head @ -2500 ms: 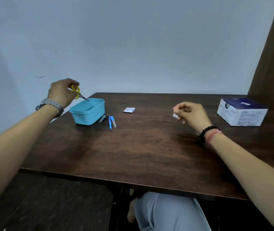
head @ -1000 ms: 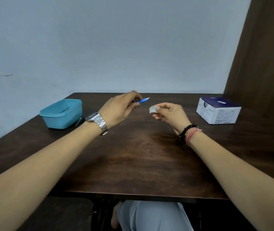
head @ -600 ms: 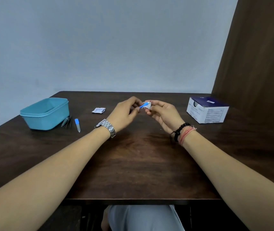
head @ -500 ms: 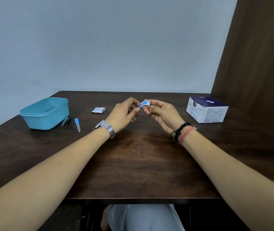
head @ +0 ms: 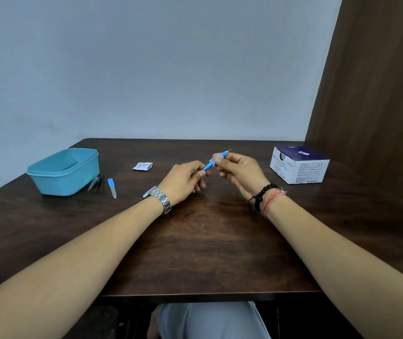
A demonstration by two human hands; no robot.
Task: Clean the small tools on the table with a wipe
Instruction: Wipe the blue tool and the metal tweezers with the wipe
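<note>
Midway over the table point(head: 195, 253), held off the wood: a slim blue tool point(head: 214, 161) with a thin metal tip pointing up and to the right. Pinched at its lower end by the left hand point(head: 183, 183), fingers closed round the handle. Gripped further up by the right hand point(head: 241, 173), thumb and fingertips pressed shut on a small pale wipe point(head: 216, 158) wrapped about the shaft, with only the tip poking out beyond. Lay slantwise between the two grips, the hands near each other but not touching.

Left bare beneath and in front of the hands: a broad stretch of dark wood down to the near edge. Stood near the left edge: a teal plastic box point(head: 64, 171). Just beside its right wall, flat on the wood: nail clippers point(head: 95, 183), some thin dark tool too small to tell, and a blue-capped file point(head: 112, 188). Farther back, well apart from the hands: a torn white sachet point(head: 143, 166). Close to the right edge: a white and purple carton point(head: 299, 165).
</note>
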